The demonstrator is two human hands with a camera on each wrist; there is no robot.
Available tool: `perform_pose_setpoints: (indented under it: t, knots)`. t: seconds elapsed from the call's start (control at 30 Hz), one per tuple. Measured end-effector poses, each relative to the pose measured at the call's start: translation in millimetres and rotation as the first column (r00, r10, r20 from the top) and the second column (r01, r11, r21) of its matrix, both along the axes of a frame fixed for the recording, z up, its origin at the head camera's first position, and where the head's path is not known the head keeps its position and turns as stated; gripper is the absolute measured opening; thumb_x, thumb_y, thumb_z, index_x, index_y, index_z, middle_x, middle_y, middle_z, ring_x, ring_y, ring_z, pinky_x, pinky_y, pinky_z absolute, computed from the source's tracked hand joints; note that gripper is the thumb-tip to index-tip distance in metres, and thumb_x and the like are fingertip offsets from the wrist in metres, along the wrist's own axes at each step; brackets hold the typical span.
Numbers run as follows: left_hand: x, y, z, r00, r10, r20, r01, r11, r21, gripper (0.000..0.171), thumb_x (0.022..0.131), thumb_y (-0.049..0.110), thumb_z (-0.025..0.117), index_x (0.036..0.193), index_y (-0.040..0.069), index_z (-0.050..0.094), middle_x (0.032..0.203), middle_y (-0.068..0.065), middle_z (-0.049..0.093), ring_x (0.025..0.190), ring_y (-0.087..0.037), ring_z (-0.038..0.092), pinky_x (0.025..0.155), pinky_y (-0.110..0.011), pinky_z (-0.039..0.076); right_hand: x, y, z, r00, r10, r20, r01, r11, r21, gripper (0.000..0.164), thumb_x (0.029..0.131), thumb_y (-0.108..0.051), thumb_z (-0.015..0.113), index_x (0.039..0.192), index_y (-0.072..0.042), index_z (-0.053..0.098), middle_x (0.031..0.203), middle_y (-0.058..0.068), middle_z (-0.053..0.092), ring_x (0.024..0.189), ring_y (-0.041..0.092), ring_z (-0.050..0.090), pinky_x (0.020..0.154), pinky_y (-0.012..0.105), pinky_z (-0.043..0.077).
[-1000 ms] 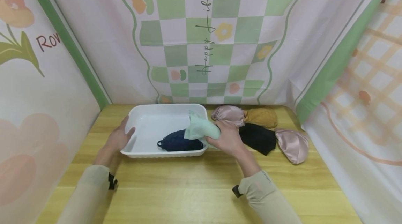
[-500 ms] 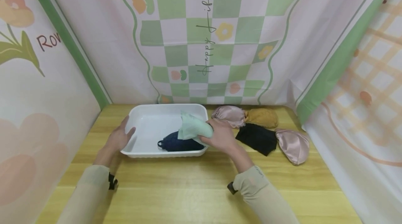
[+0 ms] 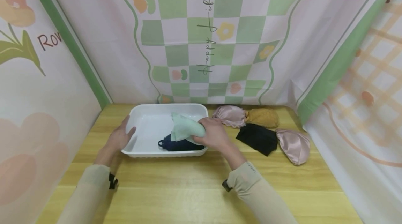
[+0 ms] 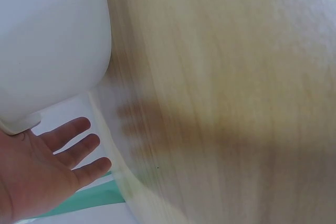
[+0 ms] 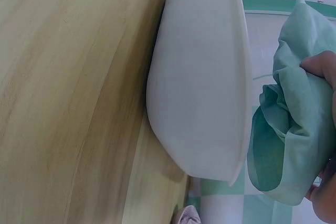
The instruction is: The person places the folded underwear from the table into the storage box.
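A mint-green folded cloth (image 3: 183, 127) is held in my right hand (image 3: 215, 134), above the right part of the white tray (image 3: 147, 154). In the right wrist view the crumpled cloth (image 5: 302, 114) shows thin folds and an opening, with my fingertips (image 5: 319, 65) pressed on it. Below it in the tray lies a dark navy cloth item (image 3: 179, 145) with a small loop at its left end, partly covered. My left hand (image 3: 118, 139) is at the tray's left rim, thumb over the edge. In the left wrist view its other fingers (image 4: 79, 153) extend straight beneath the rim.
Right of the tray, on the wooden table (image 3: 176, 189), lie a pink satin item (image 3: 230, 115), a mustard item (image 3: 262, 117), a black cloth (image 3: 257, 139) and another pink satin item (image 3: 294, 146). Behind stands a patterned curtain (image 3: 201, 42).
My right hand has moved left with the mint-green cloth, further over the tray and the navy item. My left hand has stayed at the tray's left rim.
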State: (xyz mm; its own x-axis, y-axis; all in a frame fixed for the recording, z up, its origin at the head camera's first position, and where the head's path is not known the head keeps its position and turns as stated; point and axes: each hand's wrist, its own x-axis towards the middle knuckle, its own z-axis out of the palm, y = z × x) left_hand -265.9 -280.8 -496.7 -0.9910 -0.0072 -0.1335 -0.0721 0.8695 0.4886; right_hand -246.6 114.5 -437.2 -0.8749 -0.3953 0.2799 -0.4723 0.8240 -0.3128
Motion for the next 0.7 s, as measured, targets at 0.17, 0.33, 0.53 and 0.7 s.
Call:
perform_pose_setpoints:
  t: [0.17,0.33,0.53,0.7]
  knots:
    - [0.1,1.0,1.4,1.000,0.002,0.002,-0.002,1.000,0.006,0.078,0.106,0.054,0.029,0.161,0.012,-0.007,0.161,-0.034,0.015,0.143,-0.057,0.026,0.119,-0.065,0.025,0.0,-3.2,-0.5,0.999,0.018,-0.029,-0.018,1.000,0.005,0.050,0.075,-0.047,0.080,0.109,-0.013,0.067,0.098,0.002,0.070,0.089,0.021,0.062,0.091,0.043,0.047]
    - [1.4,0.9,1.9,1.000,-0.006,-0.002,0.006,1.000,-0.006,0.079,0.106,0.055,0.027,0.160,0.012,-0.009,0.160,-0.035,0.017,0.142,-0.057,0.028,0.118,-0.065,0.026,-0.3,-6.9,-1.3,0.999,0.028,-0.045,-0.027,0.999,0.016,0.049,0.075,-0.048,0.081,0.108,-0.015,0.067,0.098,0.000,0.070,0.089,0.021,0.062,0.089,0.043,0.048]
    - [1.9,0.3,1.0,1.000,-0.003,-0.005,0.003,1.000,0.002,0.079,0.105,0.057,0.026,0.161,0.011,-0.007,0.160,-0.034,0.016,0.142,-0.057,0.027,0.119,-0.065,0.025,-2.2,-12.8,-5.0,0.998,0.041,-0.045,-0.039,0.998,0.057,0.049,0.074,-0.050,0.080,0.108,-0.017,0.067,0.099,-0.003,0.070,0.088,0.017,0.061,0.088,0.041,0.048]
    - [0.7,0.3,-0.1,1.000,-0.011,-0.016,0.011,1.000,-0.004,0.078,0.106,0.055,0.027,0.161,0.011,-0.007,0.160,-0.035,0.017,0.142,-0.057,0.028,0.118,-0.065,0.026,-1.8,-17.7,-9.2,0.997,0.063,-0.038,-0.058,0.992,0.110,0.052,0.074,-0.052,0.080,0.110,-0.017,0.066,0.102,-0.003,0.069,0.091,0.016,0.060,0.096,0.040,0.048]
